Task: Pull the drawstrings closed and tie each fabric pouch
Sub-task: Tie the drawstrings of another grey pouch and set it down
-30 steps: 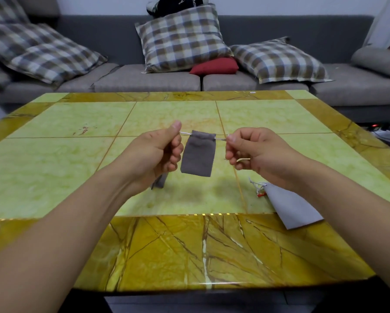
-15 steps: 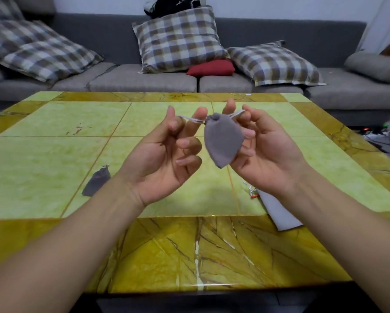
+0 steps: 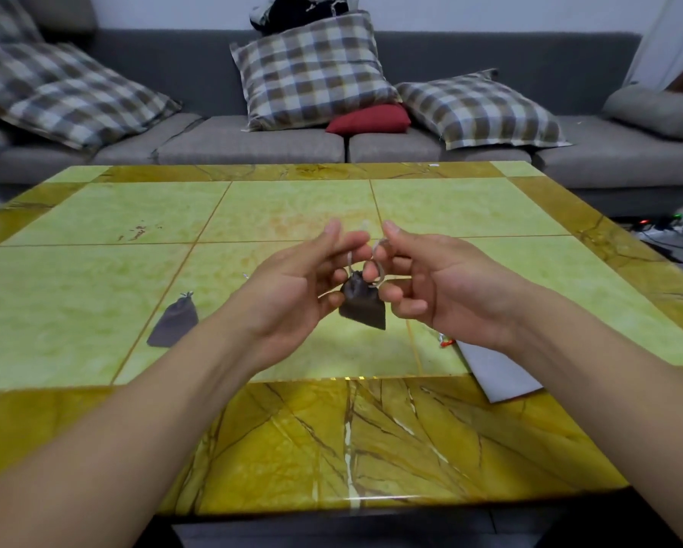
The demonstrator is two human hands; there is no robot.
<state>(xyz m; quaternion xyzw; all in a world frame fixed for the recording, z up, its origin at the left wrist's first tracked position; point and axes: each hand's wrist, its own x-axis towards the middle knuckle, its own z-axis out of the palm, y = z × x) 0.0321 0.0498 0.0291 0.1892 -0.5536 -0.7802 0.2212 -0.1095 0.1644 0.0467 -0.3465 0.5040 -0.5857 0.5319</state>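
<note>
With the cinched pouch (image 3: 361,306) hanging above the worktop (image 3: 95,310), my left hand (image 3: 292,294) and right hand (image 3: 446,286) each pinch a drawstring (image 3: 377,267) loop mid-knot; next, I judge, cross and tighten.

One head-worn wide-angle view looked forward and down across the yellow-green marble bench (image 3: 95,310), from the person's own near edge. Both forearms reached in from the bottom corners, close to the lens. The far side of the frame took in a grey sofa (image 3: 253,144) with checked cushions (image 3: 312,69), straight lines bowing toward the edges.
</note>
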